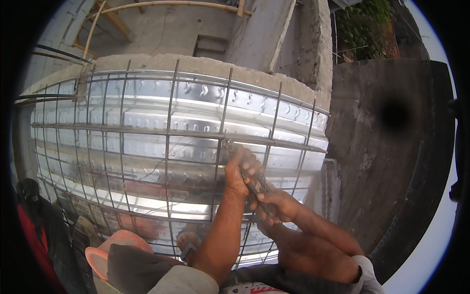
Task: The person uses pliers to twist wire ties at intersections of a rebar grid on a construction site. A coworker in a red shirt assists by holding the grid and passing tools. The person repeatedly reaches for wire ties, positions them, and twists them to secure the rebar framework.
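A pair of pincers (229, 145) has its jaws at a crossing of the rebar mesh (196, 134). My left hand (237, 176) is wrapped round the tool just below the jaws. Lower down, my right hand (279, 205) is closed on the handle ends, its thumb lying along them. Dark handles with an orange patch show between the two hands. Whether a tie wire sits in the jaws is too small to tell. Under the mesh lies shiny ribbed metal decking (196, 105), with thin loose wires (159, 167) trailing over it.
A rough concrete wall edge (205, 63) borders the decking at the far side. Bars (49, 98) stick out at the left. A bare foot (187, 241) rests on the decking beside an orange rounded object (120, 245). Red and black cloth (39, 235) shows at far left; a dark wall (377, 161) stands right.
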Available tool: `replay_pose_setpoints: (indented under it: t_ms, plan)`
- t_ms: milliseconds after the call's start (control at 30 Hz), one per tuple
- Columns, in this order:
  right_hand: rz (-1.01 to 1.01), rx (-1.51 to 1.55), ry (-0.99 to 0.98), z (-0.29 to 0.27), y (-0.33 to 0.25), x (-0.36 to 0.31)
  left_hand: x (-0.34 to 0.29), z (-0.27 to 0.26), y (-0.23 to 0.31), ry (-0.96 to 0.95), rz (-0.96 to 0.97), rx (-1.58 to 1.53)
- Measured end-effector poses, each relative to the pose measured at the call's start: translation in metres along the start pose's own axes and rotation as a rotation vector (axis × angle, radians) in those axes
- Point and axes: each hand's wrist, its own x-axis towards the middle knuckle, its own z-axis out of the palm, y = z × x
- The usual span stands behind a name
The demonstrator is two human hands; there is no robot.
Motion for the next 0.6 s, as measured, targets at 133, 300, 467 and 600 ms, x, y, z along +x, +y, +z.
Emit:
replay_pose_setpoints:
  t_ms: [133,300,467,600]
  plan:
    - [-0.011,-0.761,0.354,0.004,-0.001,-0.007,0.007,0.002,-0.002,0.318,0.027,0.244]
    - [-0.186,-1.357,0.647,0.014,0.012,-0.008,0.018,0.01,-0.02,0.646,0.162,0.538]
    - [-0.255,-1.243,0.559,0.002,0.019,0.011,0.012,0.013,-0.016,0.733,0.183,0.89]
    - [-0.135,-0.561,0.293,-0.013,0.021,0.011,-0.002,0.012,-0.006,0.462,0.192,0.486]
